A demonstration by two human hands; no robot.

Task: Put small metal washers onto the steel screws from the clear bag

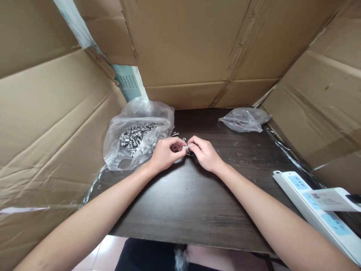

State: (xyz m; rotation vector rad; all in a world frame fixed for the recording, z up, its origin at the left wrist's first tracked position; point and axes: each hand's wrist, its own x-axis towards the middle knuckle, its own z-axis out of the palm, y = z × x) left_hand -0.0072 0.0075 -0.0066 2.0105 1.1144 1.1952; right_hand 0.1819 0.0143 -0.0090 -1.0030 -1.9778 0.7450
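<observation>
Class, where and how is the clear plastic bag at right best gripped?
Probably pinch the clear plastic bag by its tapered left corner, approaching from the left: that corner is nearer the right hand, while the opposite end sits by the right cardboard wall.

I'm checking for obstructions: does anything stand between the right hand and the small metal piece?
Nothing visible does: the right hand has its fingertips at the small metal piece, as does the left hand. The bag of metal parts sits farther left.
</observation>
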